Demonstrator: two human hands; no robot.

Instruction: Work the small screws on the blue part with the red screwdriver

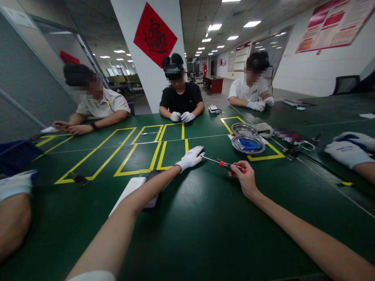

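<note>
My right hand (245, 177), bare, is closed round the red-and-black handle of a screwdriver (225, 165). The thin metal shaft slants to the left, and its tip reaches the fingers of my left hand (191, 158). That hand wears a white work glove; its fingers are bent and held together low over the green table (187, 234). Whatever they grip is hidden or too small to name. Several tiny dark pieces, perhaps screws, lie on the table near the shaft.
A white flat case (128, 193) and a dark phone (152, 191) lie beneath my left forearm. Beyond my right hand stand two metal bowls, the nearer bowl (234, 147) holding blue items. Yellow tape marks the table. Co-workers sit around it, gloved hands (348, 150) at right.
</note>
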